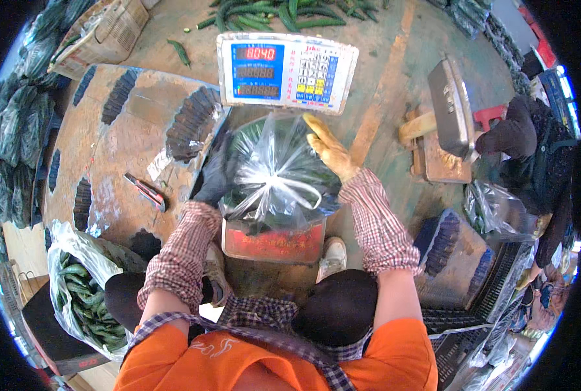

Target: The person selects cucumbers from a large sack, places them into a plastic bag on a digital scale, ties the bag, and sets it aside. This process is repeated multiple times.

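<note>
A clear plastic bag (271, 195), gathered and knotted at its top, holds dark green produce and rests on a scale with a red platform (273, 242). My right hand (332, 149), in a yellow glove, lies along the bag's right side with its fingers stretched out. On the opposite side, my left hand (217, 173) wears a dark glove and is beside the bag; its fingers are blurred and partly hidden. The scale's white and blue display panel (288, 73) stands just beyond the bag, with red digits lit.
To the left, a utility knife (145, 192) lies on a worn metal-topped surface (119, 127). An open bag of cucumbers (85, 298) sits near my left knee. Loose cucumbers (280, 14) are heaped on the floor ahead. At right are another scale (449, 112), a black crate (495, 283) and another person (530, 151).
</note>
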